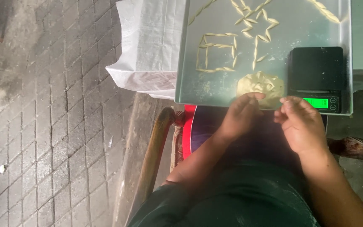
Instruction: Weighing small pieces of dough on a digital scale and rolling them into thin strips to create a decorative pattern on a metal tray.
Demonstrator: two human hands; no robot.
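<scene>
A flat piece of pale yellow dough [260,85] lies at the near edge of a glass-topped table [190,80]. My left hand [241,117] rests its fingertips on the dough's near edge. My right hand [300,124] hovers beside it, just under the table edge, fingers curled with nothing seen in them. Thin dough strips form a square [216,52] and a star shape [256,25] farther back on the glass. A black kitchen scale [316,73] with a lit green display stands to the right of the dough.
A white woven sack [148,46] stands left of the table. A wooden chair arm [154,151] runs along my left side. Grey paving bricks [47,117] cover the ground at left. More dough strips [326,11] lie at the table's far right.
</scene>
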